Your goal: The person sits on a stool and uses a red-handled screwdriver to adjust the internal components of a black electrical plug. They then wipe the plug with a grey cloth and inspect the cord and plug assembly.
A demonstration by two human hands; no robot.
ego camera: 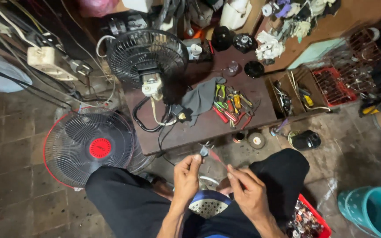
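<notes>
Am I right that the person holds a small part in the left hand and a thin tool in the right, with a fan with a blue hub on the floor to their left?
Not quite: the head view shows the floor fan's hub is red, not blue. The left hand does pinch a small part, and the right hand holds a thin tool.

— How are your hands set?

— Your left hand [187,172] is raised near the middle, thumb and forefinger pinched together at the tips, wrist straight. Your right hand [248,190] sits just right of it, a little nearer you, fingers curled in a pinch, pointing up-left.

— And your forearms?

— Both bare, angling inward from below.
</notes>
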